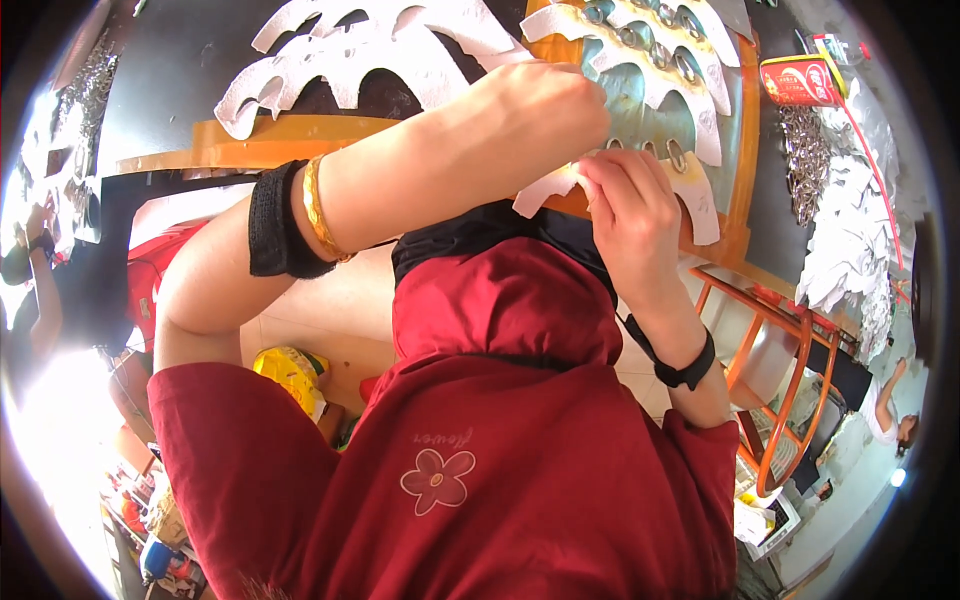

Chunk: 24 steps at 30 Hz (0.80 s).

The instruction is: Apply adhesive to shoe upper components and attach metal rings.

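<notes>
My left hand [560, 100] is curled into a fist above the near pieces on the table, its fingertips turned out of sight; whatever it may hold is hidden. My right hand [635, 205] is closed in a pinch over the nearest white scalloped piece [697, 205], at the table's near edge. What lies between its thumb and fingers cannot be made out. Yellowish smears and a few metal oval rings [676, 155] show along that piece. Beyond it, more white scalloped pieces [690, 110] lie in rows, with several metal rings [660, 55] on their yellowed edges.
Plain white scalloped pieces [345, 55] lie at the far left of the dark table. A heap of metal rings [803, 160], a red-and-yellow box [800, 82] and a pile of white pieces [850, 250] sit at right. An orange-brown chair [790, 400] stands below; another person [885, 405] is at far right.
</notes>
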Each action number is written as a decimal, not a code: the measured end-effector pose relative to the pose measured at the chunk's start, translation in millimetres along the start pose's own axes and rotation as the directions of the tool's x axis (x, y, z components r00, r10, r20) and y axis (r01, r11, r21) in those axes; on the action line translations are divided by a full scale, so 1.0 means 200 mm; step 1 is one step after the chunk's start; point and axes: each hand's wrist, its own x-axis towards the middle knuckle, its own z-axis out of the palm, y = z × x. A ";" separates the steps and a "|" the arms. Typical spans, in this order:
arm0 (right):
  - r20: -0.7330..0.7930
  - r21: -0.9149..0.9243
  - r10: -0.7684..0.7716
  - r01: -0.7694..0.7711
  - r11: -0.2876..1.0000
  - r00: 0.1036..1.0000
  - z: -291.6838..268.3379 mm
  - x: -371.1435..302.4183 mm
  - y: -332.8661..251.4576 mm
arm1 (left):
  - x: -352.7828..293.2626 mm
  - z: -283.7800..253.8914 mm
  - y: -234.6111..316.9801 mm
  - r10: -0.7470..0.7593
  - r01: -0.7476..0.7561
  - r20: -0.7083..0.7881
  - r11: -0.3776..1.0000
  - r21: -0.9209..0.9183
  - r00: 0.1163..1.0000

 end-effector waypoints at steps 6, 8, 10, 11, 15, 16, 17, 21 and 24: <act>0.027 0.003 -0.067 0.067 0.998 0.997 -0.02 0.01 0.02 | 0.02 -0.02 0.02 -0.043 0.043 0.087 0.999 0.004 0.995; 0.036 0.013 -0.084 0.083 0.996 0.996 -0.02 0.01 0.02 | 0.01 -0.01 0.02 -0.041 0.042 0.050 0.999 -0.017 0.998; 0.027 0.024 -0.078 0.077 0.997 0.997 -0.01 0.00 0.02 | 0.01 0.00 0.02 -0.040 0.040 0.009 0.998 -0.039 0.999; 0.027 0.023 -0.077 0.076 0.997 0.997 -0.01 0.00 0.01 | 0.01 -0.01 0.02 -0.031 0.031 0.013 0.999 -0.011 0.999; -0.027 0.044 0.103 -0.102 0.994 0.994 0.06 -0.01 -0.05 | 0.00 0.00 0.01 0.009 -0.009 -0.038 1.000 0.005 0.999; -0.042 0.081 0.189 -0.186 0.979 0.981 0.07 -0.01 -0.05 | 0.00 0.01 0.00 0.010 -0.010 -0.035 1.000 0.003 0.999; -0.042 0.081 0.193 -0.189 0.979 0.980 0.06 -0.02 -0.06 | 0.00 0.01 -0.01 0.022 -0.022 -0.045 1.000 0.006 0.999; -0.065 0.025 0.152 -0.151 0.988 0.986 -0.01 0.01 0.00 | 0.01 0.01 -0.03 0.002 -0.002 0.010 0.999 -0.032 1.000; -0.003 0.038 0.065 -0.064 0.997 0.998 -0.06 0.03 0.07 | 0.01 0.01 -0.03 -0.017 0.019 0.027 0.997 -0.075 0.999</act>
